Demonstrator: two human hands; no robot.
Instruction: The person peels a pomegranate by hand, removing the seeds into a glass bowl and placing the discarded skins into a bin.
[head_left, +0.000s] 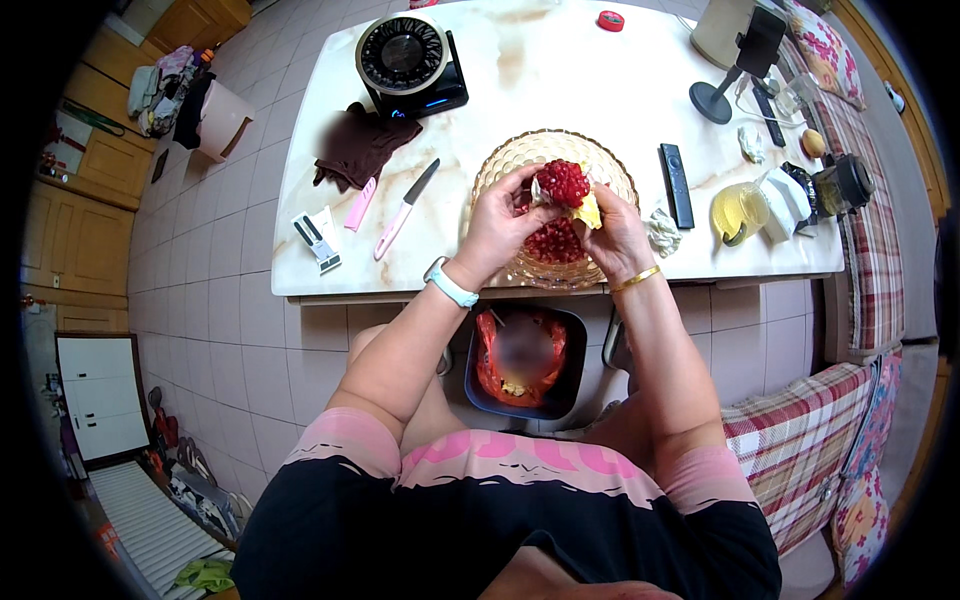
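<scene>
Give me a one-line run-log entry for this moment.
left hand: holding pomegranate piece | right hand: at its yellowish edge | beneath: amber bowl, red seeds | left: pink-handled knife

One left hand [512, 225], one right hand [617, 235], one held pomegranate piece [563, 185] and one amber bowl [515, 152] are counted, plus one bin [578, 372] on the near side. On the left are one knife [405, 212] and one brown cloth [365, 148]; on the right, one phone stand [711, 103], one near tissue [663, 232] and one far tissue [750, 143]

Over there on the table [560, 90], a bowl [503, 162] sits right of a knife [407, 207] and left of a remote [676, 188].
</scene>
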